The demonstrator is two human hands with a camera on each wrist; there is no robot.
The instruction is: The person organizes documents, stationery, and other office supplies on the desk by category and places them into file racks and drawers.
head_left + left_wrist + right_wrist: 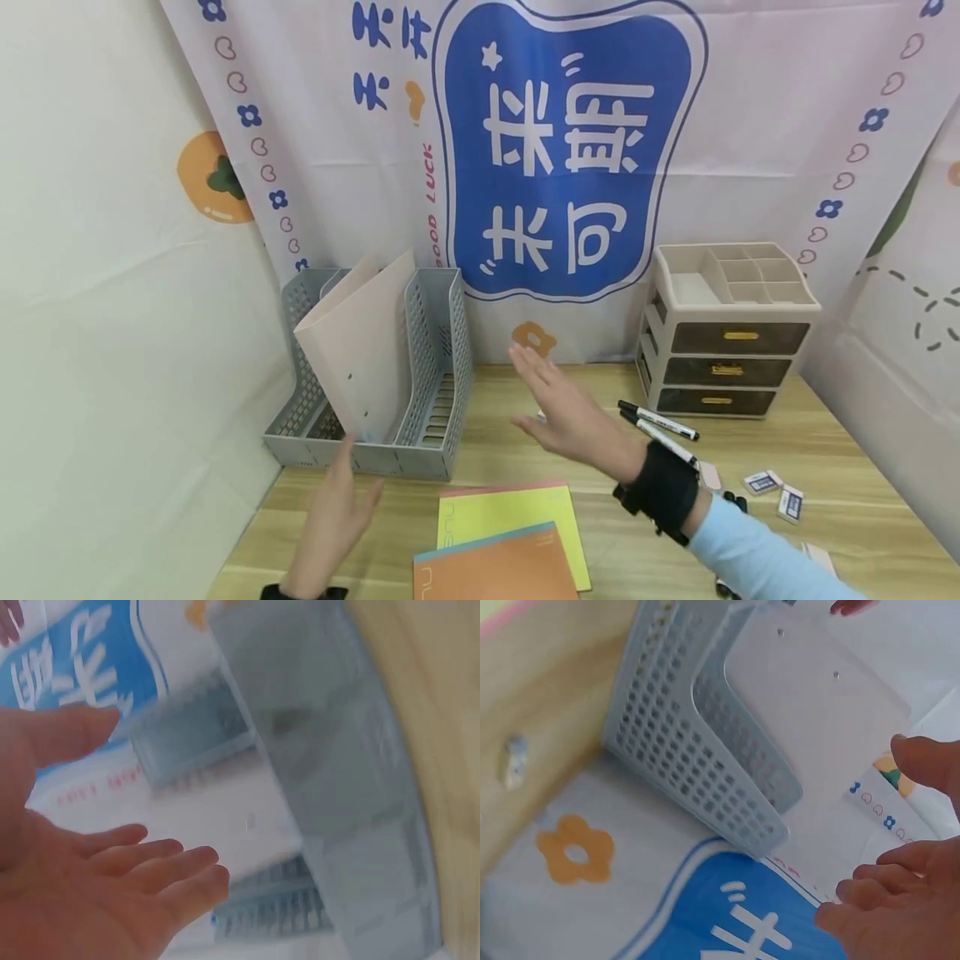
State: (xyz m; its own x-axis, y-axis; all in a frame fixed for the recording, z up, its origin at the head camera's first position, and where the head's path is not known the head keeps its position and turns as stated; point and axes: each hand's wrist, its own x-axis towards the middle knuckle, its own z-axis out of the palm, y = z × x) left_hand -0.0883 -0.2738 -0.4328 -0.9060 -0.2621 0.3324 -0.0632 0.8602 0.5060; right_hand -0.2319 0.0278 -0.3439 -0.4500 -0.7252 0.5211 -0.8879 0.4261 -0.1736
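Note:
A pale folder (367,358) stands tilted in the grey file rack (427,458) at the left of the table. In front of the rack's lower left is my left hand (333,517), fingers extended, apart from the folder and holding nothing. My right hand (570,412) hovers right of the rack with its fingers stretched and its palm bare. The left wrist view, somewhat blurred, shows the open left palm (97,900) beside the rack's front wall (322,750). From the right wrist, the rack's perforated side (682,742) and the folder (817,705) appear beyond the relaxed right fingers (885,877).
An orange notebook (498,567) overlaps a yellow one (517,517) at the table's front. Two markers (660,421) and small erasers (763,482) lie at right. Behind them stands a drawer organizer (731,333). Hung cloth (360,192) backs the table.

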